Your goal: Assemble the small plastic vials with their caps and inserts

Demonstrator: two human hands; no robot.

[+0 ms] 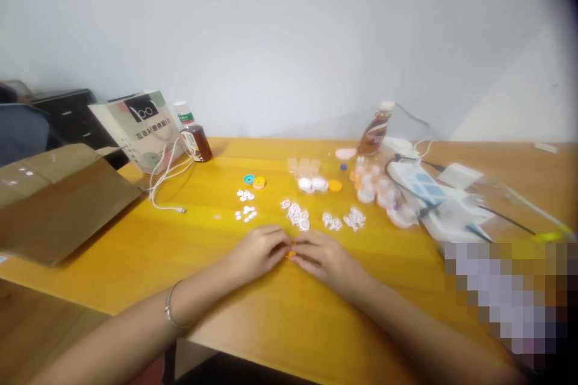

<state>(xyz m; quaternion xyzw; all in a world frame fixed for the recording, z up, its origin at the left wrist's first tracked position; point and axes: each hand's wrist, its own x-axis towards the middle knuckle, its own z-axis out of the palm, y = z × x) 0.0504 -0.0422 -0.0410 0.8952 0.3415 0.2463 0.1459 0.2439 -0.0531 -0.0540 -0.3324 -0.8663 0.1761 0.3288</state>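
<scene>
Near the middle of the table, my left hand [265, 248] and my right hand [327, 257] meet at the fingertips. Both are closed around a small orange plastic piece [290, 254], mostly hidden by the fingers. Just beyond them lies a pile of white gear-like pieces [298, 216]. Two smaller groups of white pieces [332, 221] sit to its right. Small white round parts [246, 213] are spread beyond my left hand. Behind these are a teal disc [249, 179], a yellow disc [259, 182], white round caps [311, 184] and an orange disc [335, 185].
A cardboard box [67, 198], a paper bag [149, 138], a white cable [165, 174] and a bottle of brown drink [196, 141] stand left. At right are another bottle [376, 129], clear plastic containers [374, 186] and a white power strip [424, 186] with cables.
</scene>
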